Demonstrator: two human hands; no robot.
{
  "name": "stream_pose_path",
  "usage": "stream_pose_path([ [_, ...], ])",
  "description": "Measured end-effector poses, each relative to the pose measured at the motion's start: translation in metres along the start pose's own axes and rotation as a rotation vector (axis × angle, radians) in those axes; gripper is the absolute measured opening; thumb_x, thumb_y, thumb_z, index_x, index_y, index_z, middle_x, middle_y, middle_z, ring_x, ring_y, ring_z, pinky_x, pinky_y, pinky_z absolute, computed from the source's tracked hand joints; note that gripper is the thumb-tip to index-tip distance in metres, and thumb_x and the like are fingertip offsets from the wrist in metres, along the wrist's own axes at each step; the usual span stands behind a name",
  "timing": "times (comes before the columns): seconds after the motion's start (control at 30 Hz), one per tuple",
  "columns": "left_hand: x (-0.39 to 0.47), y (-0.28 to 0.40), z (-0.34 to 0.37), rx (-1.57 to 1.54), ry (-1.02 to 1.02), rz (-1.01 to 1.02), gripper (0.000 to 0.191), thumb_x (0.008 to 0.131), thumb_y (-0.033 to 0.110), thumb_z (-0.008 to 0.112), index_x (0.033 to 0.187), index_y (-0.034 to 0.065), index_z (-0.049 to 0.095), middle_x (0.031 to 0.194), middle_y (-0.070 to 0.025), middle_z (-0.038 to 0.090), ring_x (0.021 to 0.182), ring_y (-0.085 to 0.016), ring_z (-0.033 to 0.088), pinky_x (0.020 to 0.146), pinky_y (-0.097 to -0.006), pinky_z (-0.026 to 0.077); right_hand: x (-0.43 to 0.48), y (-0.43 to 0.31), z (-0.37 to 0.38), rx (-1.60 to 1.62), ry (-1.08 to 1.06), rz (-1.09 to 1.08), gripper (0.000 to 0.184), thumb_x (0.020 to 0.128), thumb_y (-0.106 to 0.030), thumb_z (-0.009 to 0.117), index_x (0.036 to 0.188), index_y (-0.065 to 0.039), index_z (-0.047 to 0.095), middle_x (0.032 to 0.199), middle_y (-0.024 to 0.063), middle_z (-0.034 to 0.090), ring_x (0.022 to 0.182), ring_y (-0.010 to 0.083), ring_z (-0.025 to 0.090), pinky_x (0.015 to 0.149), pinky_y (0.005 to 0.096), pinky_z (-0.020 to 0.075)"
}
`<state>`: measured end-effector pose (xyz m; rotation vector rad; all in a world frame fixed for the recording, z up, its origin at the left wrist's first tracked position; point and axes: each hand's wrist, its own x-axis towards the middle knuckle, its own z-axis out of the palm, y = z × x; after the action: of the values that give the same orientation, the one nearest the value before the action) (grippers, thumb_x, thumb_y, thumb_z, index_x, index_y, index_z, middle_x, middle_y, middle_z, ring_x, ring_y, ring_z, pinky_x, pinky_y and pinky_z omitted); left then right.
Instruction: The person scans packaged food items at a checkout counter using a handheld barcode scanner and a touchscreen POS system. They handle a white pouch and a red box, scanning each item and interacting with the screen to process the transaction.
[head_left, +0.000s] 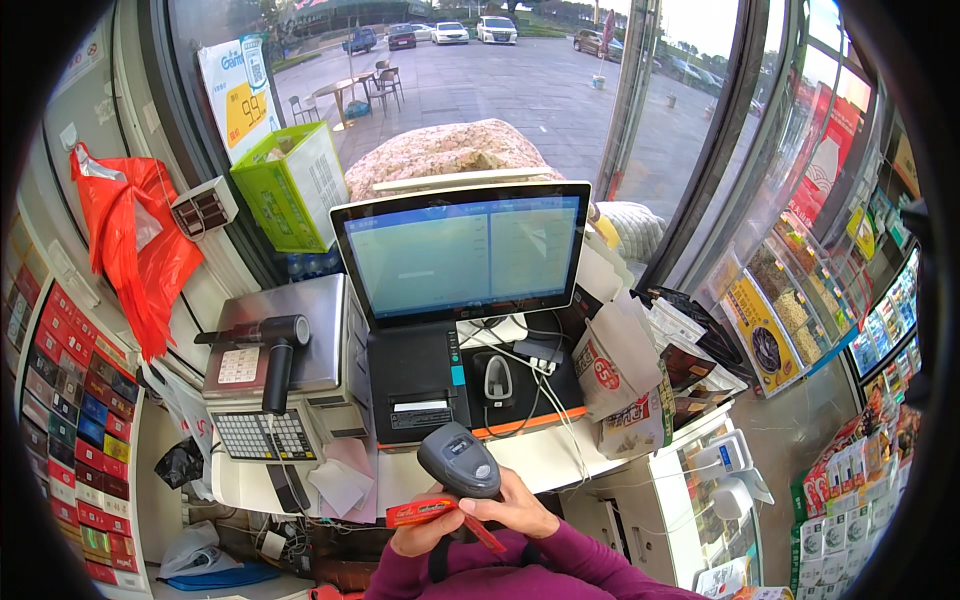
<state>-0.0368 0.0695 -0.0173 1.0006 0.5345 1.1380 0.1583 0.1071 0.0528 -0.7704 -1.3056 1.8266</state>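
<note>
My left hand (426, 534) grips a flat red packet (420, 513) with printing on it, close to my body. My right hand (521, 508) is wrapped around a dark grey handheld barcode scanner (459, 460), its head tilted over the counter edge. A second narrow red piece (484, 534) shows below the right thumb; whether it belongs to the same packet I cannot tell. Beyond the scanner stand a black receipt printer (412, 390) and an empty scanner cradle (498, 379), with a lit touchscreen monitor (465, 255) behind them.
A weighing scale (262, 439) with a hair dryer-like black tool (279, 352) on its plate stands left. Papers (343, 480) lie on the white counter (405, 480). Cables (559, 401) trail over its front. Boxes (611, 367) crowd the right; red bags (135, 232) hang left.
</note>
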Motion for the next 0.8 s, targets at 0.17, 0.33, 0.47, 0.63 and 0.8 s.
stream_pose_path([
  [0.17, 0.002, 0.008, 0.006, 0.015, 0.016, -0.016, 0.023, 0.098, 0.019, 0.067, 0.103, -0.0034, 0.071, 0.113, -0.0127, 0.065, 0.098, -0.020, 0.063, 0.088, -0.0313, 0.048, 0.001, 0.002, -0.003, 0.021, -0.044, -0.011, 0.071, 0.090, -0.027, 0.074, 0.145, 0.006, 0.043, 0.147, 0.0145, 0.043, 0.135, 0.0235, 0.043, 0.113, 0.0369, 0.0345],
  [0.33, 0.002, 0.014, 0.009, -0.024, -0.050, -0.012, 0.025, 0.098, 0.019, 0.066, 0.107, -0.0032, 0.073, 0.115, -0.0150, 0.069, 0.106, -0.024, 0.065, 0.093, -0.0345, 0.049, 0.003, 0.002, -0.009, -0.027, -0.113, -0.021, 0.075, 0.090, -0.027, 0.075, 0.148, 0.005, 0.041, 0.150, 0.0143, 0.039, 0.138, 0.0228, 0.040, 0.113, 0.0357, 0.0335],
  [0.47, 0.002, 0.015, 0.009, 0.004, -0.077, 0.022, 0.026, 0.099, 0.020, 0.065, 0.106, -0.0031, 0.074, 0.113, -0.0144, 0.070, 0.106, -0.024, 0.065, 0.094, -0.0350, 0.049, 0.003, 0.002, -0.009, -0.015, -0.130, -0.009, 0.076, 0.089, -0.028, 0.076, 0.148, 0.005, 0.040, 0.147, 0.0127, 0.043, 0.133, 0.0207, 0.044, 0.111, 0.0349, 0.0360],
  [0.63, -0.002, 0.013, 0.010, -0.010, -0.068, 0.029, 0.027, 0.097, 0.020, 0.066, 0.105, -0.0044, 0.073, 0.110, -0.0165, 0.071, 0.105, -0.026, 0.066, 0.093, -0.0371, 0.050, 0.002, 0.003, -0.010, 0.067, -0.156, 0.031, 0.072, 0.089, -0.028, 0.077, 0.145, 0.002, 0.044, 0.132, 0.0080, 0.054, 0.116, 0.0145, 0.052, 0.100, 0.0300, 0.0431],
  [0.8, -0.004, 0.012, 0.011, 0.042, -0.042, 0.048, 0.027, 0.095, 0.016, 0.067, 0.105, -0.0086, 0.071, 0.108, -0.0215, 0.070, 0.104, -0.032, 0.068, 0.092, -0.0421, 0.055, 0.003, 0.008, -0.013, 0.108, -0.202, 0.067, 0.067, 0.089, -0.029, 0.078, 0.141, 0.000, 0.048, 0.118, 0.0044, 0.059, 0.103, 0.0105, 0.053, 0.090, 0.0267, 0.0454],
])
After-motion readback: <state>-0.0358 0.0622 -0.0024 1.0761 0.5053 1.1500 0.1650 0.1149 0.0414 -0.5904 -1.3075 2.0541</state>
